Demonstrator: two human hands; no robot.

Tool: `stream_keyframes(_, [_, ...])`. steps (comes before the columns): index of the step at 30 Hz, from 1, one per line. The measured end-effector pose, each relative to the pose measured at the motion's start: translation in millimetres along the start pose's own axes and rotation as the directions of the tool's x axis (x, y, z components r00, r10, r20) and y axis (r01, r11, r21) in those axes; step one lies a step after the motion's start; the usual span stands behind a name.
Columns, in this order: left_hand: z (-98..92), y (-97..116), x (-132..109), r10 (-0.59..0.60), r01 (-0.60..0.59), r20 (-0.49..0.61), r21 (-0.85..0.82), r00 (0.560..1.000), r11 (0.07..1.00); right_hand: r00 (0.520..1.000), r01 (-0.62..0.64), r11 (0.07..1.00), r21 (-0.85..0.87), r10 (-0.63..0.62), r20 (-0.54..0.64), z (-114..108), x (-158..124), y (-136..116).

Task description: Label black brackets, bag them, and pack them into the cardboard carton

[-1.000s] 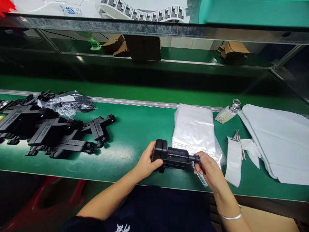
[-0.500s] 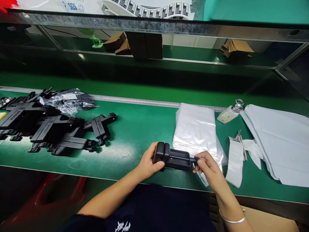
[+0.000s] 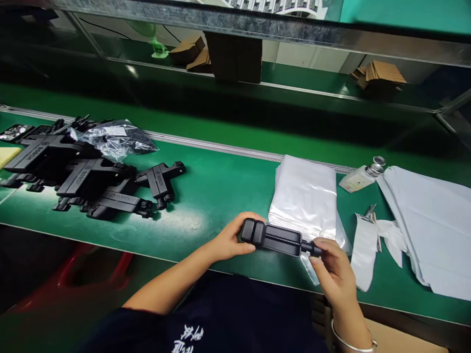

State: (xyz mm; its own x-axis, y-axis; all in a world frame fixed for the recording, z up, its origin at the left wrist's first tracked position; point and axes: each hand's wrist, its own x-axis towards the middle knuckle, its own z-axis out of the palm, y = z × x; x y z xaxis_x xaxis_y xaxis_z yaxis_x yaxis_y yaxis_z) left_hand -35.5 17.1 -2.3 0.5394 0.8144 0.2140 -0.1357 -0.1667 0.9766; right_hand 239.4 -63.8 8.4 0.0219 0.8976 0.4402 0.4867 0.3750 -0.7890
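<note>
My left hand (image 3: pixel 233 240) is closed round the jaw end of a black clamp (image 3: pixel 281 239), its thumb along the near side. The clamp lies level above the table's front part, its open channel with a threaded rod facing up. At its right end, my right hand (image 3: pixel 336 269) holds the knob (image 3: pixel 312 248) between thumb and fingers. Behind the clamp is a stack of clear plastic bags (image 3: pixel 307 191), partly covered by it. More black clamps marked BOSCH (image 3: pixel 160 182) lie at the left, several of them in a heap (image 3: pixel 84 179).
A white bottle with a metal top (image 3: pixel 362 175) stands right of the bags. Near it lie a label strip (image 3: pixel 364 252), tweezers (image 3: pixel 371 211) and white sheets (image 3: pixel 434 225). A filled plastic bag (image 3: pixel 117 137) rests behind the heap. A metal shelf edge (image 3: pixel 235 29) crosses above.
The view has shifted slightly. The clamp has tipped so its channel faces me more. My right hand's fingers have turned and changed their hold at the knob.
</note>
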Motion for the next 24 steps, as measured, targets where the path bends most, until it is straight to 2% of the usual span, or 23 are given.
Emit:
stream_keyframes(4, [0.8,6,3,0.113,-0.117,0.034,0.139,0.993,0.983,0.999,-0.041,0.998,0.037,0.042,-0.018,3,1,9])
stream_keyframes(8, [6.1,15,6,0.215,-0.243,0.118,0.364,0.970,0.899,0.992,-0.107,0.983,0.149,0.115,-0.047,12,1,21])
stream_keyframes(12, [9.5,21,7,0.273,-0.308,0.144,0.432,0.951,0.847,0.989,-0.123,0.978,0.168,0.135,-0.062,15,0,26])
stream_keyframes(16, [7.4,20,5,0.198,-0.221,0.101,0.342,0.975,0.914,0.992,-0.116,0.988,0.097,0.121,-0.047,9,-4,18])
stream_keyframes(19, [3.2,15,0,0.039,-0.028,-0.051,0.194,0.998,0.981,0.997,-0.067,0.997,-0.037,0.066,-0.029,4,-5,5])
stream_keyframes(22, [-0.1,8,-5,-0.132,0.130,-0.194,-0.023,0.972,0.991,0.994,0.104,0.984,-0.147,-0.098,0.047,0,-2,-9])
stream_keyframes(24, [-0.5,5,-6,-0.217,0.186,-0.235,-0.144,0.947,0.972,0.967,0.244,0.953,-0.179,-0.226,0.115,-1,3,-16])
